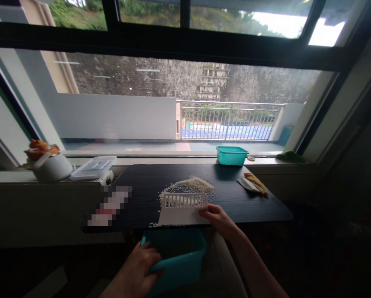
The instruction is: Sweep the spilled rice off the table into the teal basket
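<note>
A pile of white grains (190,186) lies spread on a dark table (259,207). My right hand (218,219) grips the right edge of a white slotted scraper (183,209) that lies flat at the table's near edge, just in front of the grains. My left hand (138,271) is closed on the left rim of a teal bin (180,256), which it holds below the table edge, under the scraper. A few loose grains sit along the near edge.
A second teal bin (231,155) stands on the windowsill behind the table. A folded paper with a yellow item (253,183) lies at the table's right. At the left sill are a white pot (50,165) and a clear lidded container (94,167).
</note>
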`<action>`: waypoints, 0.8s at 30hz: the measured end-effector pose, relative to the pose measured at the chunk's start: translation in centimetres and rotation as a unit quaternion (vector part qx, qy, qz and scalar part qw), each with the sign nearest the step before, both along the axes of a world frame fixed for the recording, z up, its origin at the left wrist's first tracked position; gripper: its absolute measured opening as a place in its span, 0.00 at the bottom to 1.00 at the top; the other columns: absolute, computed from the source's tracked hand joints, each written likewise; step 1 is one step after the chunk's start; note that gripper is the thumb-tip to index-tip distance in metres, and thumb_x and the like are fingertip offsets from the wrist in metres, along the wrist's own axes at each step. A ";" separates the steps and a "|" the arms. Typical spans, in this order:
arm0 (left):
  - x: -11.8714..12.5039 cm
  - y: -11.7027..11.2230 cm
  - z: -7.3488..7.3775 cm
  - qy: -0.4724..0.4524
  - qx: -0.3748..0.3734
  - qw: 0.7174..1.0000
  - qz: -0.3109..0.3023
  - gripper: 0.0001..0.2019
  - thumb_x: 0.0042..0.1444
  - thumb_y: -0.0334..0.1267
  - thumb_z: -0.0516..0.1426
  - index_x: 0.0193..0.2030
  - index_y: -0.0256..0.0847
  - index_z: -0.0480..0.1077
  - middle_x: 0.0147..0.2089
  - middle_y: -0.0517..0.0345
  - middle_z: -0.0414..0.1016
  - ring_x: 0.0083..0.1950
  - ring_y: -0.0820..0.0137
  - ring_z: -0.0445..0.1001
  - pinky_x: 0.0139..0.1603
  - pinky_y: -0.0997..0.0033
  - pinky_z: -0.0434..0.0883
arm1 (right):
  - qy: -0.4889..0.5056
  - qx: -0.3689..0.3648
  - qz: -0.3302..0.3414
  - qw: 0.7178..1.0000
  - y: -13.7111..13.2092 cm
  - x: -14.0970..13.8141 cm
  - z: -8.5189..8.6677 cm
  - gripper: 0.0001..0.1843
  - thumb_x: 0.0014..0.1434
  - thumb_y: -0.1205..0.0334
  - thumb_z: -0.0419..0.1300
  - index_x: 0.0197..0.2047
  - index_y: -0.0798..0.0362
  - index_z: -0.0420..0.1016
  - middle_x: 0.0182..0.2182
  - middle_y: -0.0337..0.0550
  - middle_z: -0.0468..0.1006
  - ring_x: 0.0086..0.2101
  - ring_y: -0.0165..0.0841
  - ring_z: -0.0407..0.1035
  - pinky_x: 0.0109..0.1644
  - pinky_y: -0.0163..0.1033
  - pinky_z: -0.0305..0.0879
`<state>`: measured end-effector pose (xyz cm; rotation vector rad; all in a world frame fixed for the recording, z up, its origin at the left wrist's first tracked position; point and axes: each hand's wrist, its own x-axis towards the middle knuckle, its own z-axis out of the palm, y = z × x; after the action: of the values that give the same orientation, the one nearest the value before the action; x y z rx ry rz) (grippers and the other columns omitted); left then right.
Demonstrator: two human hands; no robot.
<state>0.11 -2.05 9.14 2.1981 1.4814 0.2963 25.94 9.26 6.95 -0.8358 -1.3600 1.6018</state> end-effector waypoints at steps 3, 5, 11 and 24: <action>0.0 0.2 -0.1 0.007 0.001 1.000 0.007 0.06 0.52 0.33 0.53 0.25 0.40 0.68 0.33 0.60 0.72 0.43 0.65 0.68 0.49 0.65 0.59 | 0.004 -0.006 0.008 1.000 -0.2 0.1 0.1 0.18 0.49 0.53 0.67 0.42 0.53 0.79 0.39 0.45 0.81 0.41 0.38 0.71 0.48 0.44 0.63; 0.1 0.3 -0.1 0.012 -0.001 1.000 0.010 0.06 0.51 0.32 0.53 0.25 0.40 0.68 0.34 0.59 0.72 0.43 0.65 0.68 0.49 0.65 0.59 | 0.005 -0.004 0.008 1.000 -0.1 0.1 0.3 0.18 0.49 0.53 0.67 0.41 0.53 0.79 0.39 0.44 0.80 0.40 0.38 0.71 0.48 0.44 0.64; 0.1 0.2 0.1 0.013 -0.011 1.000 0.006 0.06 0.51 0.33 0.53 0.25 0.41 0.68 0.33 0.61 0.72 0.43 0.65 0.68 0.48 0.66 0.60 | -0.009 0.016 0.002 1.000 0.6 -0.9 0.2 0.18 0.48 0.51 0.67 0.40 0.53 0.80 0.35 0.44 0.80 0.40 0.40 0.71 0.47 0.45 0.64; -0.1 0.3 -0.3 0.017 0.008 1.000 0.000 0.09 0.53 0.35 0.53 0.23 0.41 0.66 0.33 0.61 0.73 0.43 0.66 0.69 0.46 0.68 0.60 | 0.000 0.030 0.041 0.999 0.1 -1.9 1.2 0.16 0.52 0.54 0.64 0.42 0.52 0.79 0.38 0.43 0.80 0.39 0.36 0.70 0.45 0.41 0.64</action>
<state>-0.03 -1.77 8.86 2.2263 1.5029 0.2740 24.00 9.35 8.14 -0.7531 -1.4515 1.6142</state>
